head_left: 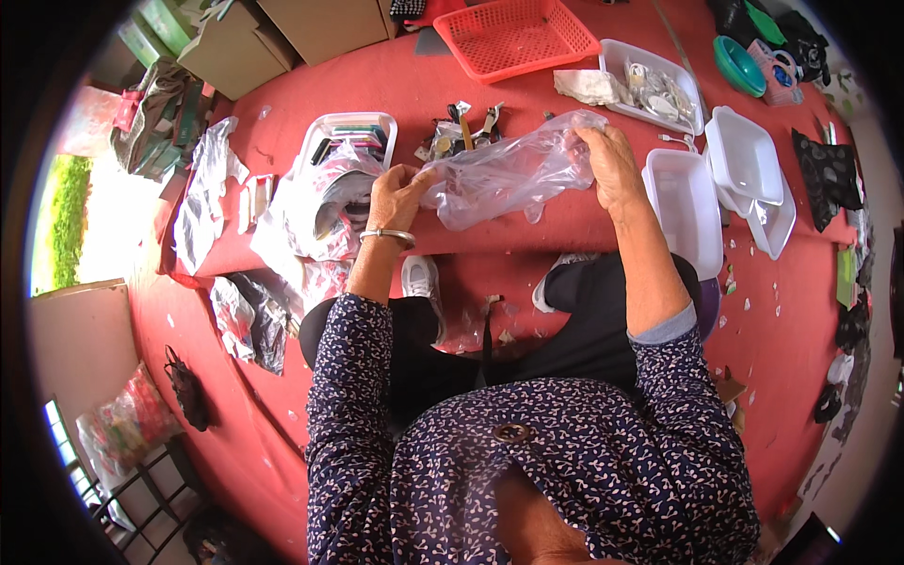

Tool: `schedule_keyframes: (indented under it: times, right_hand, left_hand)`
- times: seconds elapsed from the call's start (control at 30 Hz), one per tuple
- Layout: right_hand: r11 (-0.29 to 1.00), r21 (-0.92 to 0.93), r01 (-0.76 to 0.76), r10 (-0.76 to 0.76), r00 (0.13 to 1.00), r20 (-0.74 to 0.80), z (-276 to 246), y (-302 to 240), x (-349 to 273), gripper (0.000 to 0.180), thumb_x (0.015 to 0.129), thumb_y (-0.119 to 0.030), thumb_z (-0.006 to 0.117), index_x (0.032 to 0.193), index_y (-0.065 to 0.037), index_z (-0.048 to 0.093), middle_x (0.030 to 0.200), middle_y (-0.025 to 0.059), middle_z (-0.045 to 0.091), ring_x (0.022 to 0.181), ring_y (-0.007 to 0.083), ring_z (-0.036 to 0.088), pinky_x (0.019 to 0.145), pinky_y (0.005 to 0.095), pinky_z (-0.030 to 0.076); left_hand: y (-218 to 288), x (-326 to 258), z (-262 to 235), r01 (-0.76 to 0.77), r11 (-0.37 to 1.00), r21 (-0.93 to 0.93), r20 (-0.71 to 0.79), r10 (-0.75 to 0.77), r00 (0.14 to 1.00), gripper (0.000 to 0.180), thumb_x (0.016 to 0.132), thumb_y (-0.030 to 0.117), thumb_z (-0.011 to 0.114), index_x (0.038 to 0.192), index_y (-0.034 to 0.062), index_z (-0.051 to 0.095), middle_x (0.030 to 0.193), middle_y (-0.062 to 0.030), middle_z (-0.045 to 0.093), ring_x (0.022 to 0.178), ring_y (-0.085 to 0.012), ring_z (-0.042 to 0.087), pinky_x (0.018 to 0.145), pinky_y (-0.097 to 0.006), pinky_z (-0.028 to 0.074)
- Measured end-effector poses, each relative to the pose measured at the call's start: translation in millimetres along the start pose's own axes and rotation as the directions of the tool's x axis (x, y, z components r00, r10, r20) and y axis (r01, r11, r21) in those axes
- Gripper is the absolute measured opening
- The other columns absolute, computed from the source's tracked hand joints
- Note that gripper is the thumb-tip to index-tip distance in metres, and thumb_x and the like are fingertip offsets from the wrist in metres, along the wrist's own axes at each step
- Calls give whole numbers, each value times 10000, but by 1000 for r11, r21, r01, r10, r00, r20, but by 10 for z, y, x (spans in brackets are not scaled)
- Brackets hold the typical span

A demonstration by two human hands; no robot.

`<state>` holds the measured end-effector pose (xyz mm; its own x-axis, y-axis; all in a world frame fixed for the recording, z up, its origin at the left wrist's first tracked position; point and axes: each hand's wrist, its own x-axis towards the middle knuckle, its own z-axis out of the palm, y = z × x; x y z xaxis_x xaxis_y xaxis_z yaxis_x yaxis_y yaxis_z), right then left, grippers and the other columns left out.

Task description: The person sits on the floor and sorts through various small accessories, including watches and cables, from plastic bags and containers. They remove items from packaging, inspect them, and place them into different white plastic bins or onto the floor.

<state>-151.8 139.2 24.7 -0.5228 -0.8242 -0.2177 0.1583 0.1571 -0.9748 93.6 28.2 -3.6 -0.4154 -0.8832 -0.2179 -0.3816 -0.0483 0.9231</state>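
Observation:
Stretched between my two hands over the red-covered table is a clear plastic bag (504,179). My left hand (398,196) pinches its left end, and a bangle circles that wrist. At the other end, my right hand (607,162) grips the bag's gathered edge, fingers closed. Just beyond the bag lies a small pile of wristwatches (461,135). Left of my left hand, a white tray (325,122) holds flat, dark and coloured items I cannot make out. A crumpled white and red plastic bag (320,212) lies in front of that tray, with its contents partly hidden.
A red plastic basket (516,40) stands at the far side. Beside it, a white tray (692,85) holds cables and small pale items. White plastic bins (683,202) sit to the right. Cardboard boxes (235,52) stand back left. My legs are under the table edge.

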Motion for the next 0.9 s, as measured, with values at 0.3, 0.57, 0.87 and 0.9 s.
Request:
schedule_keyframes:
  times: [0.3,0.57,0.87,0.9]
  right_hand:
    - [996,89,2,9,993,-117,-33,-19,-9,117,777,-141,539,764,-33,585,626,30,569,519,72,500,413,193,362]
    - [910,387,-146,154,988,11,-30,0,34,194,731,11,468,885,63,573,752,110,622,660,183,604,583,264,474]
    - [987,-149,-64,106,950,294,403,264,-117,247,727,10,490,945,-24,602,709,-2,566,573,46,484,487,173,379]
    - [994,-97,54,-12,918,397,430,398,-107,185,754,-53,530,918,-37,616,696,-13,557,572,45,476,479,176,365]
  left_hand:
    - [-106,-5,-34,373,747,-551,312,-230,922,146,780,104,587,857,-12,544,777,-50,591,666,-128,572,614,-215,473]
    - [-82,31,-93,426,501,-753,499,13,867,332,735,-110,380,1039,-43,495,998,-129,572,905,-203,570,818,-312,464]
    - [-111,128,-340,227,645,-730,85,-243,966,320,776,31,349,1037,-33,522,715,-68,537,563,-100,482,544,-178,408]
    - [-52,159,-283,160,720,-676,-14,-229,973,309,775,50,366,1023,-38,528,684,-62,525,528,-88,445,523,-177,382]
